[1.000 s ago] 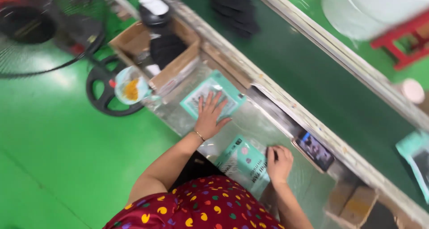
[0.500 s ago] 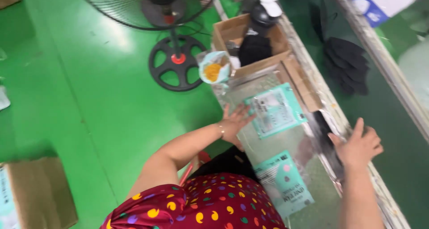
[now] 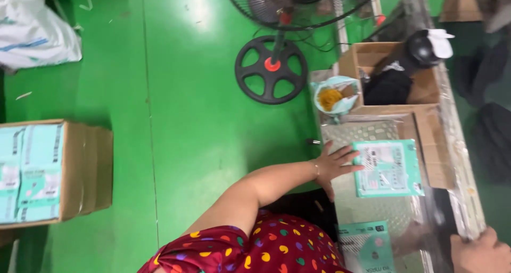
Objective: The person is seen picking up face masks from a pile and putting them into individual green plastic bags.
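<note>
A teal packet (image 3: pixel 388 168) lies flat on the metal table (image 3: pixel 367 132). My left hand (image 3: pixel 334 164), a bracelet at its wrist, rests on the table with fingers spread, the fingertips touching the packet's left edge. A second teal packet (image 3: pixel 367 245) lies closer to my body, untouched. My right hand (image 3: pixel 479 251) sits at the bottom right corner against the table's far rail, partly cut off by the frame. Its fingers are hard to make out.
An open cardboard box (image 3: pixel 426 92) with black items stands at the table's end, a small bag of yellow food (image 3: pixel 332 96) beside it. A fan's black base (image 3: pixel 271 69) stands on the green floor. A carton of teal packets (image 3: pixel 50 172) sits far left. Dark garments (image 3: pixel 492 140) lie beyond the rail.
My view has swung toward the floor. My left hand slid off the packet's middle to its edge. My right hand left the near packet, rose, then dropped to the rail.
</note>
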